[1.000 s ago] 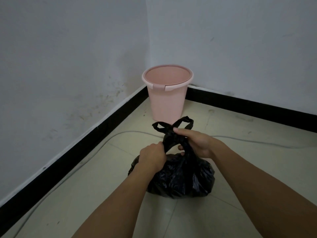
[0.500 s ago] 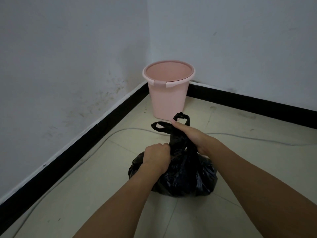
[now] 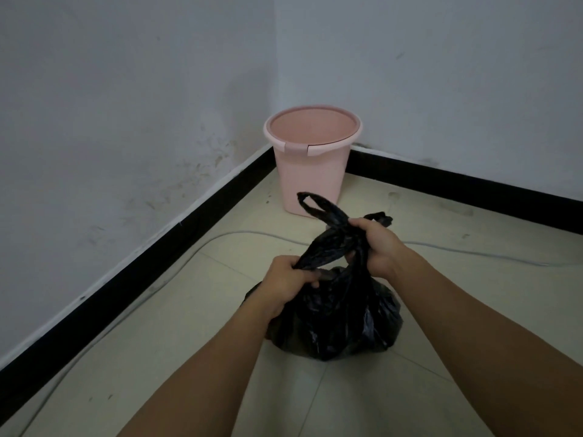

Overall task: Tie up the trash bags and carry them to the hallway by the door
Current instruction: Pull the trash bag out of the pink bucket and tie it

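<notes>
— Where is the bag?

— The black trash bag (image 3: 340, 316) sits on the tiled floor (image 3: 189, 310), low in the middle of the view. Its body bulges and its neck is drawn up between the two hands.

— And the hands?

— The left hand (image 3: 290, 282) is low, just above the bag's body, with its grip clamped on one twisted strip of the plastic. The right hand (image 3: 375, 244) is higher and further right, its grip clamped on the other strip. A short end pokes out past its knuckles. A handle loop (image 3: 318, 206) stands free, up and to the left of that hand.

— Knotted?

— The strips cross between the hands. Whether a knot is pulled tight, I cannot tell.

— What is around it?

— A pink bucket (image 3: 310, 175) stands upright in the corner behind the bag, apart from it. A grey cable (image 3: 220, 239) lies on the floor between them. A black baseboard (image 3: 157, 247) runs along both walls, and the left wall (image 3: 126, 137) is scuffed.
</notes>
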`<state>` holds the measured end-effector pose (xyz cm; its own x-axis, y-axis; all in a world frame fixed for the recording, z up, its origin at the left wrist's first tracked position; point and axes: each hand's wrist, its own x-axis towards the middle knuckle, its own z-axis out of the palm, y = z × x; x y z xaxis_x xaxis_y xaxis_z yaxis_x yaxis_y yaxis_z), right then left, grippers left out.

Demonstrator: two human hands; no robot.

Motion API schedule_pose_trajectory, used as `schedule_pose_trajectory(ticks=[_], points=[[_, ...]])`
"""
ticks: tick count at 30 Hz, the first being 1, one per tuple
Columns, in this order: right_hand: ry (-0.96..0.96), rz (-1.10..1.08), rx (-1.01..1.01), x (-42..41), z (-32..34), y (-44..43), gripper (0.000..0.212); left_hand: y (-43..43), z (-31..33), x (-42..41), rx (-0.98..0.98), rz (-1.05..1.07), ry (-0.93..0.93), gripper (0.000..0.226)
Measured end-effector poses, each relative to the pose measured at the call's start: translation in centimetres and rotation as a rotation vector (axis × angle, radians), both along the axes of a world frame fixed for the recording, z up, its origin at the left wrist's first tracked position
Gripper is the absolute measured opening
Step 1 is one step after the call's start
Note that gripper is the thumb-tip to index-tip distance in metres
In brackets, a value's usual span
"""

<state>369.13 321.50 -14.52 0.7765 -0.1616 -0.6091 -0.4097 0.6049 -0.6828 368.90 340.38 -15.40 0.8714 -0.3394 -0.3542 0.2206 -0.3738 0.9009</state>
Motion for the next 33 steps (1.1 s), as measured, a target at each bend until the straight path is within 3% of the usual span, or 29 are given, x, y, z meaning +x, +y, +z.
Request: schedule_pose_trajectory(ticks=[2, 5, 7, 11, 12, 16, 18, 22, 25, 29, 33], points=[[-0.081, 0.091, 0.116, -0.4, 0.6, -0.4, 0.027, 0.8, 0.4, 0.5, -0.147, 0.052, 0.239, 0.015], [-0.196, 0.337, 0.087, -1.5, 2.4, 0.7, 0.026, 1.7, 0.5, 1.5, -0.162, 0.047, 0.506, 0.032], [-0.193, 0.504, -0.121, -1.9, 3.4, 1.6, 0.029, 1.9, 0.5, 2.2, -0.148, 0.108, 0.584, 0.035], [-0.125, 0.732, -0.701, -1.6, 3.3, 2.0, 0.044, 2.3, 0.8, 3.1, -0.166, 0.207, 0.564, 0.023], [-0.133, 0.712, -0.775, -1.5, 3.1, 2.0, 0.045, 2.5, 0.9, 3.2, -0.159, 0.199, 0.562, 0.025], [-0.197, 0.622, -0.900, -1.8, 2.0, 1.9, 0.018, 2.7, 1.1, 3.4, -0.144, 0.152, 0.540, 0.033], [-0.208, 0.599, -0.990, -1.9, 1.3, 1.8, 0.018, 2.6, 1.4, 3.1, -0.158, 0.118, 0.530, 0.035], [-0.226, 0.407, -1.430, -1.8, -0.8, 2.1, 0.026, 1.8, 2.0, 2.4, -0.219, 0.001, 0.424, 0.018], [-0.315, 0.188, -1.597, -2.2, -1.1, 2.7, 0.013, 0.7, 2.3, 1.7, -0.105, -0.097, 0.298, 0.020], [-0.419, 0.009, -1.473, -2.1, -1.1, 3.2, 0.012, -0.5, 2.0, 1.2, 0.114, -0.066, 0.066, 0.035], [-0.400, -0.043, -1.281, -1.9, -0.7, 3.9, 0.016, -0.9, 0.9, 1.6, 0.276, 0.003, -0.106, 0.016]])
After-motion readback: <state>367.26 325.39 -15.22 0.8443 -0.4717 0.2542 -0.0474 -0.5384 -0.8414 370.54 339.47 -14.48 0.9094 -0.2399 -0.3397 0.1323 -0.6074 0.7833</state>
